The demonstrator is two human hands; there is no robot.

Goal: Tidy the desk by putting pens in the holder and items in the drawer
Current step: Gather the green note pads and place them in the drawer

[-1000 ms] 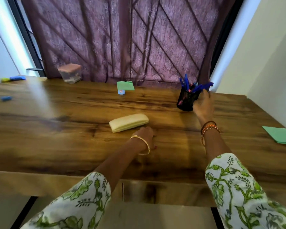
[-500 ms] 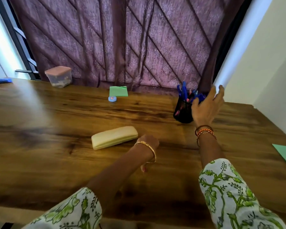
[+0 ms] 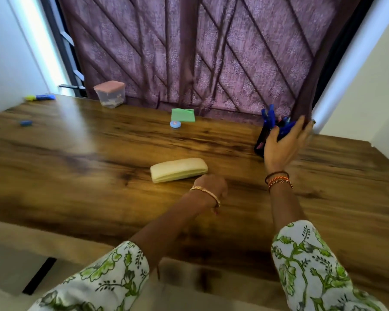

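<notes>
Right hand point(image 3: 283, 145) spread flat by holder point(image 3: 262, 140), nothing pinched. Left hand point(image 3: 211, 187) grip can't be told. Pens point(image 3: 270, 115) best seated without tipping holder.

purple patterned curtain point(image 3: 211, 52) hangs behind the desk's far edge | white wall point(image 3: 368, 86) at right, another white wall point(image 3: 7, 52) at left | dark metal window frame point(image 3: 65, 52) at far left beside the curtain | floral sleeves point(image 3: 312, 265) near, bottom edge
</notes>
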